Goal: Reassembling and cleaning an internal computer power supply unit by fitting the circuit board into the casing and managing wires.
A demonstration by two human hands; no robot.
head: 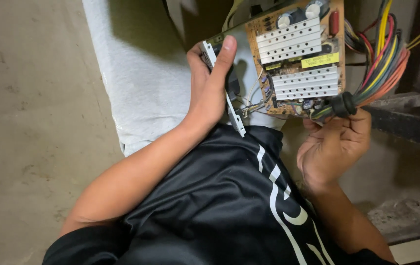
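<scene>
Left hand [209, 86] closed around the metal panel [225, 91] at the circuit board's [296, 59] left edge — thumb along it. Right hand [335, 145] grips the coloured wire bundle [379, 64] at its black collar [343, 104] — board raised above the lap.

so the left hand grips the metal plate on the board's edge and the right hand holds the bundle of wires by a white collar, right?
Not quite: the head view shows the collar is black, not white. The rest holds: the left hand grips the metal plate at the circuit board's edge, and the right hand holds the wire bundle.
</scene>
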